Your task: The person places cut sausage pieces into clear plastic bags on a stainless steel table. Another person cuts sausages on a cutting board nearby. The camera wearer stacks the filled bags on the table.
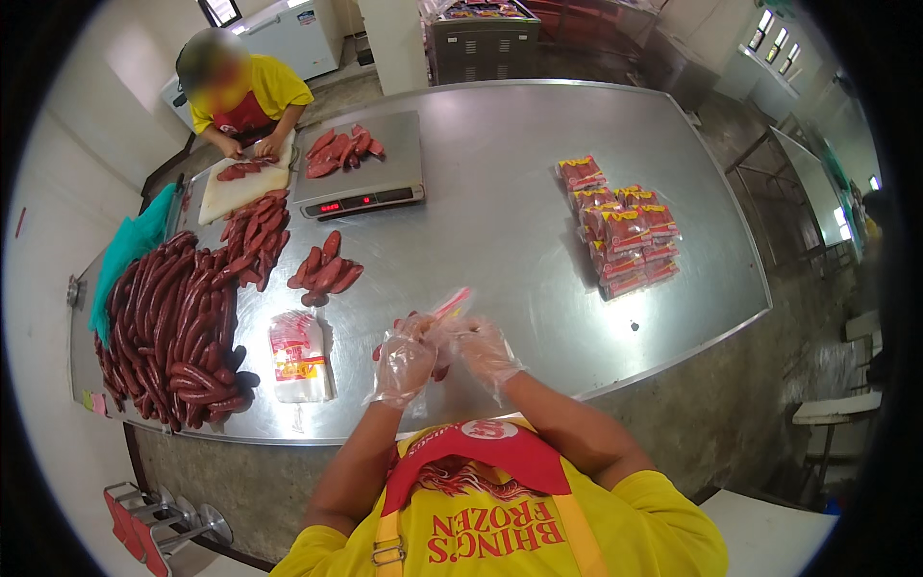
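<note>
Both my hands wear clear plastic gloves over the steel table. Between them is a printed clear plastic bag (453,303), its red-edged end pointing up and to the right. My left hand (407,357) grips the bag's left side. My right hand (484,350) pinches it from the right. Pieces of red sausage (440,373) show beneath and beside my left hand; whether any are inside the bag is hidden. To the left lies a stack of flat printed bags (297,357). Beyond it is a small pile of cut sausage pieces (324,270).
A big heap of whole sausages (169,324) covers the table's left end, beside a green plastic sheet (133,252). A co-worker (245,94) cuts sausage on a white board (241,191). A digital scale (393,159) holds slices. Filled packs (624,231) are stacked at right.
</note>
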A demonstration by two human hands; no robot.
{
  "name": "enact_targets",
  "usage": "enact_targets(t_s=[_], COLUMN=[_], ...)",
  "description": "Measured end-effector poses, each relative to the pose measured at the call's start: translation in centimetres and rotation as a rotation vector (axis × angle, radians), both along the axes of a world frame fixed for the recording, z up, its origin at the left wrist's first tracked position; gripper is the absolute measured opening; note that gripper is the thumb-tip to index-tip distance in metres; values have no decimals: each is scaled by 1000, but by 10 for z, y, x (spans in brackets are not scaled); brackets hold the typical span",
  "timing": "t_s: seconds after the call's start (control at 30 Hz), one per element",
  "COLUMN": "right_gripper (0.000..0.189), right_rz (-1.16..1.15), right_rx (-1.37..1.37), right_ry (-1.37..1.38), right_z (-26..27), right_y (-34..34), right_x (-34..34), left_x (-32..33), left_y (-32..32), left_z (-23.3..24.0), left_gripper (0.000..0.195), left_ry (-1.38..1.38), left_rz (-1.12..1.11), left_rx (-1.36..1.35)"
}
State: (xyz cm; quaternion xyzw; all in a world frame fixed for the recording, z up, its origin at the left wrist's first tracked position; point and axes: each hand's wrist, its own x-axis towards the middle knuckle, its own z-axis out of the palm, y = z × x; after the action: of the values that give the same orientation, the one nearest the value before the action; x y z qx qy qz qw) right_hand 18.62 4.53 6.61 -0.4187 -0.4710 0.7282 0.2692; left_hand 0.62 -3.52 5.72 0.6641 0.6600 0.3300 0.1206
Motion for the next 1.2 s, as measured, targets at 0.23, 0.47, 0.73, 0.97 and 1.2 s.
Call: enact_targets(t_s=[0.23, 0.47, 0.73, 0.97, 1.2], right_gripper=[25, 43, 31, 41, 47], right_rz=[6, 3, -19, 155, 49], right_rx=[450, 1422, 1457, 1171, 939], right_ry=[-560, -359, -554, -681, -499], right_z=[-12, -35, -47, -111, -129], right_y=[24, 50, 74, 4, 2], right_x=[23, -8, 16, 63, 76], left_x=[-1, 10, -6, 28, 26], left_y=[26, 34, 5, -37, -34], left_z=[-20, 10, 2, -54, -36], left_gripper=[23, 24, 63, 70, 55], left_ry=[-48, -14, 302, 588, 434], left_rz=[229, 4, -132, -124, -240], left_rx=[191, 121, -445, -303, -396])
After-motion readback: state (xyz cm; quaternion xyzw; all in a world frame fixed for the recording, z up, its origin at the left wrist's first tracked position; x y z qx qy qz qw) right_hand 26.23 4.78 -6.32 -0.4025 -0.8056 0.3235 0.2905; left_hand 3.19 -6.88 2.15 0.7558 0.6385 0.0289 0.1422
